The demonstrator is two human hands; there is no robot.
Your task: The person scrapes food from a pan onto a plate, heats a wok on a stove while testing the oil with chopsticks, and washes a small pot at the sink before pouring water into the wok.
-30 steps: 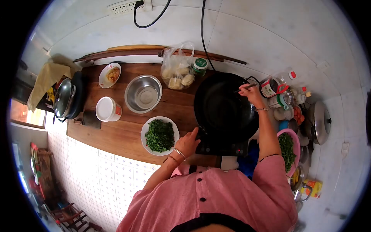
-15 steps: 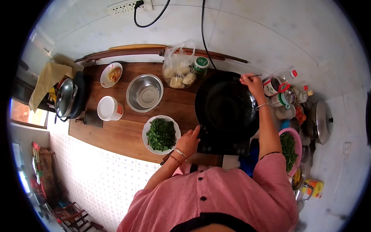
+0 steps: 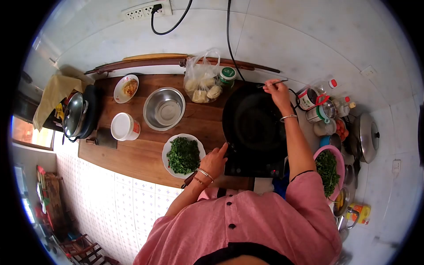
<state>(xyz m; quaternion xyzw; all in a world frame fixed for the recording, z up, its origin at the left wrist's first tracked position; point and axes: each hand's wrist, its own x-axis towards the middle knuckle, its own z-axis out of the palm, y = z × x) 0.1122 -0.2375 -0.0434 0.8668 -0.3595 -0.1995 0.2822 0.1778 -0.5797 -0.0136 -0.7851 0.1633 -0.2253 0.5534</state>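
A large black wok (image 3: pixel 254 126) sits on a black cooktop (image 3: pixel 249 168) in front of me. At its near left side, my left hand (image 3: pixel 213 162) is closed around the wok handle (image 3: pixel 189 180); the brown end shows past my wrist, and my index finger points along toward the rim. My right hand (image 3: pixel 278 93) is over the far right rim, fingers pinched on a thin dark stick-like utensil (image 3: pixel 279 82), whose kind I cannot make out. A white plate (image 3: pixel 166 164) of chopped greens (image 3: pixel 183 154) stands just left of my left hand.
On the wooden counter (image 3: pixel 145 154) are a steel bowl (image 3: pixel 152 110), white tub (image 3: pixel 121 126), small dish (image 3: pixel 119 95), bag of pale lumps (image 3: pixel 203 86) and green-lidded jar (image 3: pixel 227 76). Bottles and jars (image 3: pixel 309 98) and a pink basin (image 3: pixel 338 159) of greens line the right.
My right hand has shifted left along the far rim with the thin utensil. The wok's right edge has moved left, and a red light on the cooktop panel now shows. My left hand stays put.
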